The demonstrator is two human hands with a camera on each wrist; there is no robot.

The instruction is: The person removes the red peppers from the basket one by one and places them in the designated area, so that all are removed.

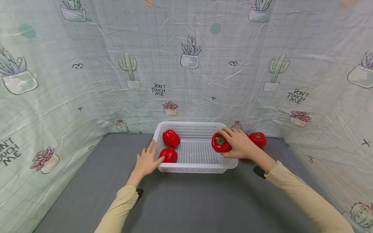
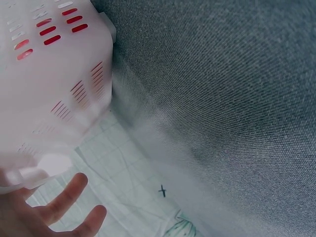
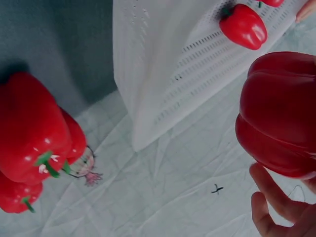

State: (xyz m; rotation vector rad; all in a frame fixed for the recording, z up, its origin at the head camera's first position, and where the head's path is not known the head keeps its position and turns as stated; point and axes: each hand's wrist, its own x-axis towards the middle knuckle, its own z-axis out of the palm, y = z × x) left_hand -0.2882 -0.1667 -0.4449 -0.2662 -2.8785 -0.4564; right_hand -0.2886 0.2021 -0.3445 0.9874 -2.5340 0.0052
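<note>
My right hand holds a red bell pepper over the right end of a white perforated plastic basket. In the head view its green stem faces the camera; the right wrist view shows its lobed side above my fingers. My left hand rests at the basket's left rim with fingers spread, the thumb reaching over the near left corner. Inside the basket at the left lie two red bell peppers, one at the back and one in front beside my thumb.
Right of the basket, several more red bell peppers stand on the dark grey table, partly hidden behind my right hand and wrist. A wrinkled curtain printed with cacti encloses the table at the back and both sides.
</note>
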